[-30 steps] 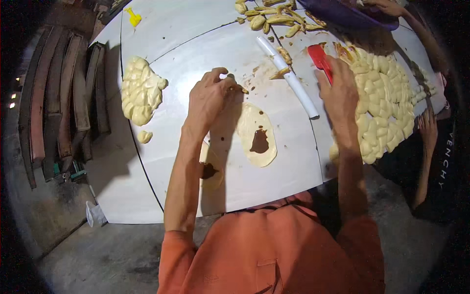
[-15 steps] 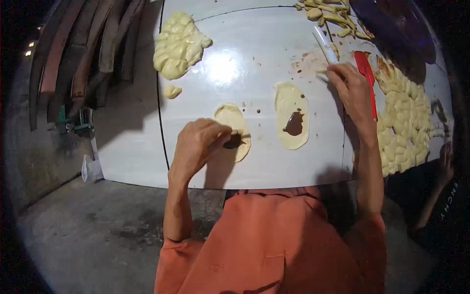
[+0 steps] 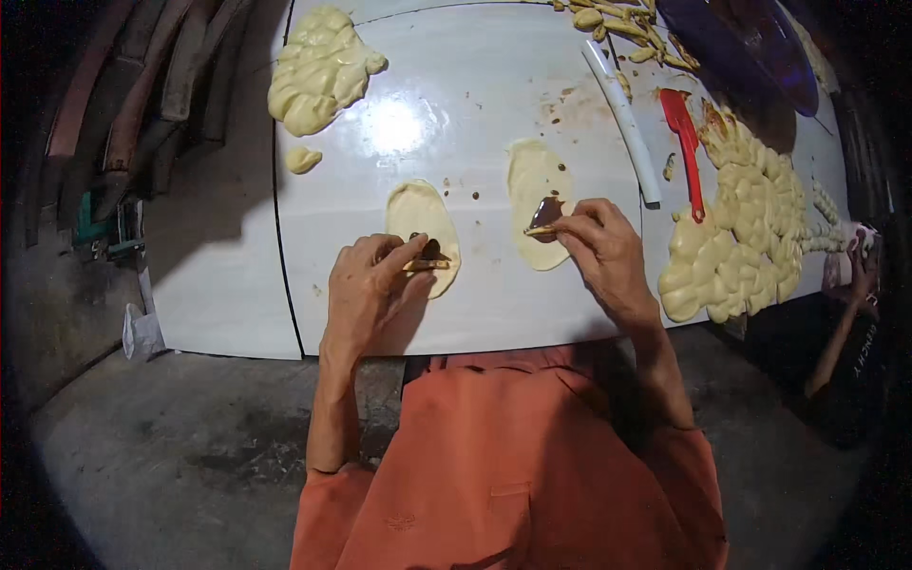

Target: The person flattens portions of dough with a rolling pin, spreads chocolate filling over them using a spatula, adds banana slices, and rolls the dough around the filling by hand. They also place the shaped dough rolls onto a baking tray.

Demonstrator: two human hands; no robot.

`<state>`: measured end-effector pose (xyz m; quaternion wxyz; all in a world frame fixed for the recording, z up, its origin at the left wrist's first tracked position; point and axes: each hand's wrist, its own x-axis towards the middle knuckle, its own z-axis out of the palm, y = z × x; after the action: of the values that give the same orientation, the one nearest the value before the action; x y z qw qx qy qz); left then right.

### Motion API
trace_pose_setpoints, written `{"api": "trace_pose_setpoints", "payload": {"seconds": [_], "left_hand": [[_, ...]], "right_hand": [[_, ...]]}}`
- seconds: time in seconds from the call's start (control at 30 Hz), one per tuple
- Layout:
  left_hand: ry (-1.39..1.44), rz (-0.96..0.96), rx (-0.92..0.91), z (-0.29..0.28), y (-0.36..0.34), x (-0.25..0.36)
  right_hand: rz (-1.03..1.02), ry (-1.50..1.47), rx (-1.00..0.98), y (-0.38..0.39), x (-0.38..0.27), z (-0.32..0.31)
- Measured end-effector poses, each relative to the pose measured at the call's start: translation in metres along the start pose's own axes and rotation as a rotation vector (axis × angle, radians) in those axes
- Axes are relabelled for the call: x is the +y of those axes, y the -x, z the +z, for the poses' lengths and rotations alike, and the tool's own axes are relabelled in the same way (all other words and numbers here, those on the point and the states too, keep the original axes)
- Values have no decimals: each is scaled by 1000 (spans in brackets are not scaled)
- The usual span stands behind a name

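Observation:
Two flattened ovals of pale dough lie side by side on the white table. On the left dough oval (image 3: 410, 207), my left hand (image 3: 366, 285) pinches a thin banana strip (image 3: 429, 265) against a dark chocolate-coloured smear (image 3: 432, 249). Over the right dough oval (image 3: 534, 169), my right hand (image 3: 606, 256) holds another banana strip (image 3: 540, 231) between thumb and fingers, at the lower edge of a glossy dark brown dollop (image 3: 547, 213). The fingertips partly hide both strips.
A mound of dough (image 3: 323, 71) and a small dough lump (image 3: 302, 160) lie at left. On the right are a white tube-like rod (image 3: 622, 123), a red spatula (image 3: 681, 133), many dough pieces (image 3: 741, 218), banana strips (image 3: 627, 27), a purple basin (image 3: 779, 57) and another person's hand (image 3: 863, 271).
My right hand has come left and nearer from beside the white rod to the right dough oval, bringing a strip. My left hand stays at the left oval. The whole view has shifted slightly.

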<state>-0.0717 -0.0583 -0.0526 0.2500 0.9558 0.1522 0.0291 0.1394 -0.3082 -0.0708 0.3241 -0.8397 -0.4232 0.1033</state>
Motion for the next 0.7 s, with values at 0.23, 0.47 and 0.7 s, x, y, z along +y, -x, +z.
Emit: {"api": "trace_pose_setpoints", "payload": {"seconds": [0.23,0.47,0.7], "left_hand": [[51,277,80,33,-12,44],[59,329,63,74,-40,76],[254,229,160,79,-48,82]], "right_hand": [[-29,-137,-16,6,-4,-17],[-201,91,-95,20,13,-8],[337,-415,-136,14,17,-19]]}}
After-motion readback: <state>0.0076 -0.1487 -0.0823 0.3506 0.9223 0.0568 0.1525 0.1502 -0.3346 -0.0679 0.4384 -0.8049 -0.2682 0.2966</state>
